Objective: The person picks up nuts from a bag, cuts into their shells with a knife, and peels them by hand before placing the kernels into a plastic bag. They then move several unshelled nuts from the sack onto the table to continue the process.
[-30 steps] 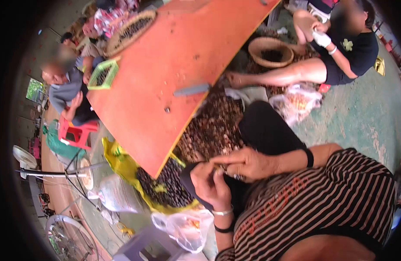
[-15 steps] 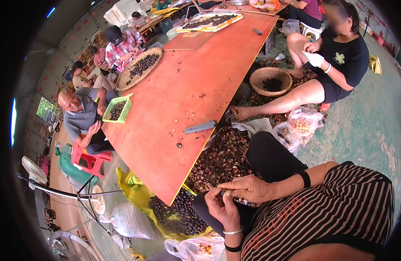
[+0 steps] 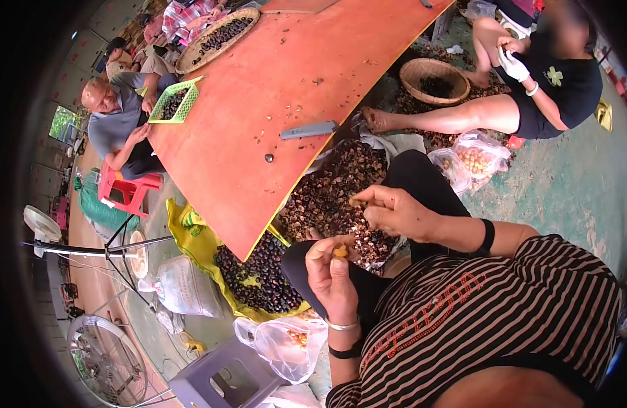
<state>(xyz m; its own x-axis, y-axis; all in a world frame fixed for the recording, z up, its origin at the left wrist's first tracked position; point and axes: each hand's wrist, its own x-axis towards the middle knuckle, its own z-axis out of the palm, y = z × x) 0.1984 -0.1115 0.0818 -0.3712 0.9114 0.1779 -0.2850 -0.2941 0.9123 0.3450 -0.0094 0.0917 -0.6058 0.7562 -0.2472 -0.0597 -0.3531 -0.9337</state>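
Beyond table edge (image 3: 294,193), hands (image 3: 332,279) (image 3: 403,216) apart

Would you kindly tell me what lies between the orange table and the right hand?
In the head view, a heap of brown shells lies between the table and the right hand.

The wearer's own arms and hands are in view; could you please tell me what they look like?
The left hand is gloveless, with a silver-coloured bracelet at the wrist and a black band further up. The right hand is also gloveless, with another black band but no bracelet showing. The right sleeve is black with pale brownish-pink stripes.
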